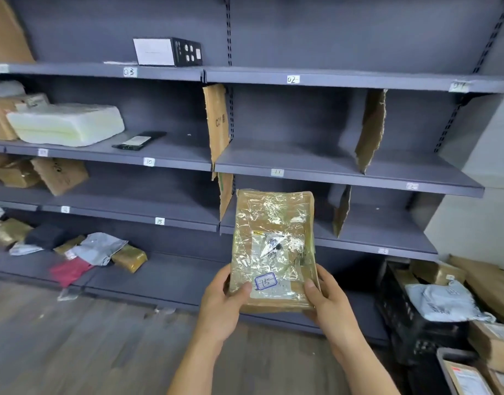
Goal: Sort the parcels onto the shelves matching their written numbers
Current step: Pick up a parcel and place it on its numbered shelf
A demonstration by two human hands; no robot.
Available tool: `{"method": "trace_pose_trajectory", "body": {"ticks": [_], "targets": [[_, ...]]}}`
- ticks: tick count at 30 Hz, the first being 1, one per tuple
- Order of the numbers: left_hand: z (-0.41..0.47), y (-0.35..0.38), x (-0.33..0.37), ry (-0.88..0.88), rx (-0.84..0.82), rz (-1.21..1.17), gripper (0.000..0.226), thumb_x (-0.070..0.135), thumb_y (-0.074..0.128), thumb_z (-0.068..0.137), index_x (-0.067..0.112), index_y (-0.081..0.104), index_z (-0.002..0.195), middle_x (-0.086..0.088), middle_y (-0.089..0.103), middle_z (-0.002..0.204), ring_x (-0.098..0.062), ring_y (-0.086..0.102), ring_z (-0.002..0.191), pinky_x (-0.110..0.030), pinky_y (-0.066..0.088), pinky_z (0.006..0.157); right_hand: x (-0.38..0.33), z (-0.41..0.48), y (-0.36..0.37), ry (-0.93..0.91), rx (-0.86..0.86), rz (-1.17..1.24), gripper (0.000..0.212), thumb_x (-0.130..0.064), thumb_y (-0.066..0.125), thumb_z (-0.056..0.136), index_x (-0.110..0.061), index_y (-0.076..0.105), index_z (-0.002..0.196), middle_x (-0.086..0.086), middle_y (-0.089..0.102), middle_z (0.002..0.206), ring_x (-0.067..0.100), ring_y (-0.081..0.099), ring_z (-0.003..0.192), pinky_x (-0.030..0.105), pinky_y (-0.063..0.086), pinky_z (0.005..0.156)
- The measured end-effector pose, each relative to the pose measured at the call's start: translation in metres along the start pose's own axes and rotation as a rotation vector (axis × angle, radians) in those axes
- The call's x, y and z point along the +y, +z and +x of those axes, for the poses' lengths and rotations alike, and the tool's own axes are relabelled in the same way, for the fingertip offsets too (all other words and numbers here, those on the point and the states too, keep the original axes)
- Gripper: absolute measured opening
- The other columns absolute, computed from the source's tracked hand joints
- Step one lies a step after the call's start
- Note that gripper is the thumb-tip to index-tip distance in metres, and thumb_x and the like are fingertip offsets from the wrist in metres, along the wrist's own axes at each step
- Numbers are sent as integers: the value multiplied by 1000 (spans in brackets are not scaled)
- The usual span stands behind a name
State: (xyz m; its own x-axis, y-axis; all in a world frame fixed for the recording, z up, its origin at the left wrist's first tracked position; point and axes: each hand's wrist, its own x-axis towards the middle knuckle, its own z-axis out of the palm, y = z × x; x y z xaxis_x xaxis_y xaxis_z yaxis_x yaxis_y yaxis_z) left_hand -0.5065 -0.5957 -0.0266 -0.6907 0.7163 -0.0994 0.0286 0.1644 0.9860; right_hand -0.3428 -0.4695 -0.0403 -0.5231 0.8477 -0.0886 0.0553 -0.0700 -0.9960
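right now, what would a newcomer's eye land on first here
The tape-wrapped brown parcel stands out, gripped at centre by the left hand and right hand, with 15 written in a blue box near its lower edge. Behind it stand grey shelves with handwritten tags; the 15 tag sits just left of the parcel.

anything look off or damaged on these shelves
The cardboard divider right of bay 11 is torn and ragged-edged. On the bottom shelf, pouches lie in a loose heap, a red pouch reaching the front edge. The held parcel's wrap is crinkled.
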Motion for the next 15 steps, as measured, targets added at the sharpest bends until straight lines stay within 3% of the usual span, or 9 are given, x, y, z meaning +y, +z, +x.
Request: {"method": "trace_pose_trajectory", "body": {"ticks": [7,10,13,15], "targets": [[36,-96,-20,-33,58,0,41,20,67,94,37,59,130,21,67,120,-5,61,116,-35,51,99,5,28,105,35,-56,-51,29,-26,54,102,-43,58,126,-20,71,113,4,67,106,44,51,102],[48,-130,-27,-23,80,-16,37,13,65,94,36,63,123,20,70,115,0,63,109,-28,51,95,7,37,144,63,-89,-11,28,-20,53,104,-36,59,126,-18,73,111,2,69,100,30,57,82],[54,-155,-27,-25,87,-29,35,8,63,95,36,64,116,23,72,108,6,65,100,-14,49,81,8,44,173,86,-120,12,29,-19,52,104,-32,60,128,-14,73,112,7,70,101,31,57,81],[65,-171,-32,-35,112,-29,36,9,63,95,36,64,119,24,71,109,6,64,102,-19,49,86,11,52,192,103,-134,26,29,-19,52,104,-33,59,128,-13,73,113,8,71,101,29,58,74]]}}
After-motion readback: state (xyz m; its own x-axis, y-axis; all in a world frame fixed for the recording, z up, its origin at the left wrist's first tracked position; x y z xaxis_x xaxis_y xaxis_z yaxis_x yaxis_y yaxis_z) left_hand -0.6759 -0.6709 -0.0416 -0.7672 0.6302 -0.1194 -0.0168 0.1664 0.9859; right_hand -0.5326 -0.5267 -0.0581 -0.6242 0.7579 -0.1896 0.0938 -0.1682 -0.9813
